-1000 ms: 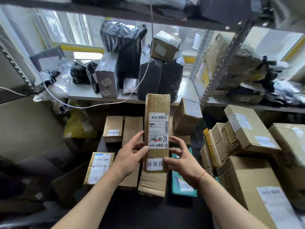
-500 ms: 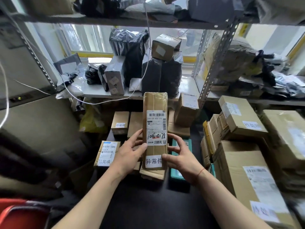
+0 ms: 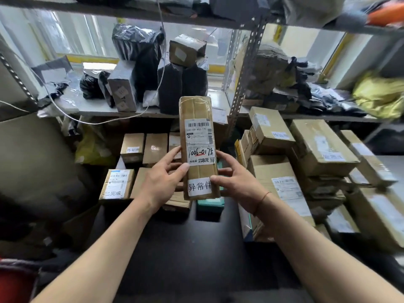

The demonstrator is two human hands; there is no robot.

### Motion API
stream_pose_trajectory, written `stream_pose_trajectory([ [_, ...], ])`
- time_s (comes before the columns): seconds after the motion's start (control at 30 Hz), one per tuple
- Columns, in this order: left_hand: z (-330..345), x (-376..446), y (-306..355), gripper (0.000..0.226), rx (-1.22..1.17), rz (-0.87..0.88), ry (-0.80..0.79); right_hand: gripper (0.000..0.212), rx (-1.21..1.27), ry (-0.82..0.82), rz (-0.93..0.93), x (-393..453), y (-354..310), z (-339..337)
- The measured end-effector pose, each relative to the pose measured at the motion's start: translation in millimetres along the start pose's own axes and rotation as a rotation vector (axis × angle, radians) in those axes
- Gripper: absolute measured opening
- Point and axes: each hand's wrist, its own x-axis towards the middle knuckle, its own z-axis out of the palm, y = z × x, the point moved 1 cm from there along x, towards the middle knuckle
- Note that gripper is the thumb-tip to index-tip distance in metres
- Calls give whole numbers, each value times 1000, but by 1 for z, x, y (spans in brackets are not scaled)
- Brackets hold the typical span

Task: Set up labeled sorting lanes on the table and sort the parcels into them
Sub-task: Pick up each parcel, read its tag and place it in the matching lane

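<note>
In the head view, a long parcel point(image 3: 198, 147) is held upright above the dark surface point(image 3: 175, 248), its long axis vertical and its label facing the camera. Its lower half is gripped from either side by the left hand point(image 3: 161, 182) and right hand point(image 3: 236, 182), both equally near; sorted boxes point(image 3: 132, 147) lie just behind it.

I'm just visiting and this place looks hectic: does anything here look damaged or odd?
Yes. On the right, under the stacked boxes, a crushed carton has buckled, torn cardboard; the boxes above it sit tilted.
</note>
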Motion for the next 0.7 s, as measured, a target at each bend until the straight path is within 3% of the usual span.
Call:
stream_pose_trajectory([
  [0.2, 72, -13, 38, 53, 91, 90, 9, 67, -95, -7, -155, -42, -27, -64],
  [0.43, 213, -21, 86, 47, 101, 168, 35, 51, -173, -29, -272, -94, -58, -205],
  [0.7, 347, -3, 123, 56, 111, 235, -52, 56, -106, 86, -313, -130, -73, -343],
])
